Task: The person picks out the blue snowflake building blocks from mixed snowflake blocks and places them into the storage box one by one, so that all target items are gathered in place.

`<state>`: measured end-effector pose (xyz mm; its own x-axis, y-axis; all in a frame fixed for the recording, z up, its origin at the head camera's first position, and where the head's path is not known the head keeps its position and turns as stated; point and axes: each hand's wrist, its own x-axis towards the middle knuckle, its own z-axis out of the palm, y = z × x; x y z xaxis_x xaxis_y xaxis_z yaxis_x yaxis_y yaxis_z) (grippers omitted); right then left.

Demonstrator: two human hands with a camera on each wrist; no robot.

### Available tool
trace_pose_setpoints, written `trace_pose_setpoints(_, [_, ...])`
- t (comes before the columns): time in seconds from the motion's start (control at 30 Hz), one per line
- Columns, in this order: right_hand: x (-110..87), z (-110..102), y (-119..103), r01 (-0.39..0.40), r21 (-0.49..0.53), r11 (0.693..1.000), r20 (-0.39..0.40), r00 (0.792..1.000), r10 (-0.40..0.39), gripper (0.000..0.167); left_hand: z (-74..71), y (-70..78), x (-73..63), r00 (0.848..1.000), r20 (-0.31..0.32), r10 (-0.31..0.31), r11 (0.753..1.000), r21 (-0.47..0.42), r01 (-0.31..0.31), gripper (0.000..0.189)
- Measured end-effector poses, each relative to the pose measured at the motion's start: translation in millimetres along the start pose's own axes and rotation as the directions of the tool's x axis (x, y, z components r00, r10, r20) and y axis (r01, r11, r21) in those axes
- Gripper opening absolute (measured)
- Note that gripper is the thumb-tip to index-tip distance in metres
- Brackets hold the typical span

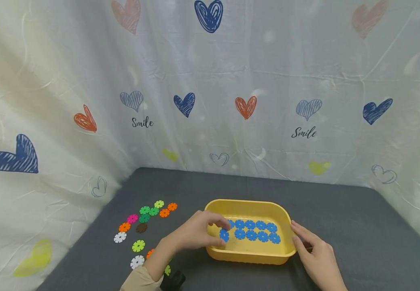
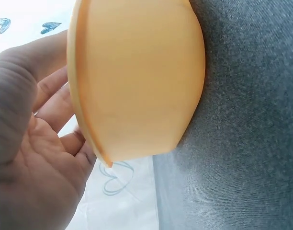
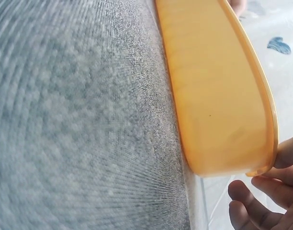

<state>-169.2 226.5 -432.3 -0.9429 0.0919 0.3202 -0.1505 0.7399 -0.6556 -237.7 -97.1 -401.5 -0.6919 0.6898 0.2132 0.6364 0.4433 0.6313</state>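
A yellow plastic tray [image 1: 250, 256] stands on the dark cloth, with blue snowflake discs [image 1: 251, 235] laid in two rows inside. My left hand [image 1: 199, 230] reaches over the tray's left rim. Its thumb and fingertips pinch a blue snowflake disc [image 1: 224, 235] by the edges at the left end of the front row. In the left wrist view the tray wall [image 2: 141, 81] hides the fingertips and that disc. My right hand [image 1: 315, 252] grips the tray's right rim between thumb and fingers. The right wrist view shows those fingers [image 3: 276, 189] at the rim's corner.
Left of the tray, loose snowflake discs lie scattered on the cloth: green [image 1: 144, 218], orange [image 1: 124, 227], pink [image 1: 132, 218], brown [image 1: 141, 228], white [image 1: 120, 237] and lime [image 1: 138, 245]. The left forearm covers some. A heart-print curtain [image 1: 217, 133] hangs behind and beside the table.
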Motion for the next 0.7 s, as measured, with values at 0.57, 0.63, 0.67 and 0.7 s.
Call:
trace_pose_setpoints(0.57, [0.0, -0.5, -0.3, -0.017, -0.008, 1.000, 0.016, 1.000, 0.017, 0.039, 5.3, -6.5, 16.5, 0.999, 0.035, -0.014, 0.997, 0.081, 0.011, 0.035])
trace_pose_setpoints(0.63, [-0.2, -0.8, -1.1, -0.020, -0.011, 1.000, 0.013, 1.000, 0.020, 0.039, 6.8, -7.4, 18.2, 0.999, 0.034, -0.011, 0.994, 0.107, 0.007, 0.034])
trace_pose_setpoints(0.67, [-0.2, -0.9, -1.4, -0.022, -0.010, 1.000, 0.013, 1.000, 0.022, 0.039, 7.6, -8.2, 19.4, 0.999, 0.032, -0.005, 0.992, 0.124, 0.001, 0.034])
trace_pose_setpoints(0.7, [0.0, -1.0, -1.6, -0.022, -0.012, 1.000, 0.012, 1.000, 0.022, 0.039, 8.5, -8.8, 20.7, 1.000, 0.030, -0.004, 0.990, 0.143, 0.000, 0.034])
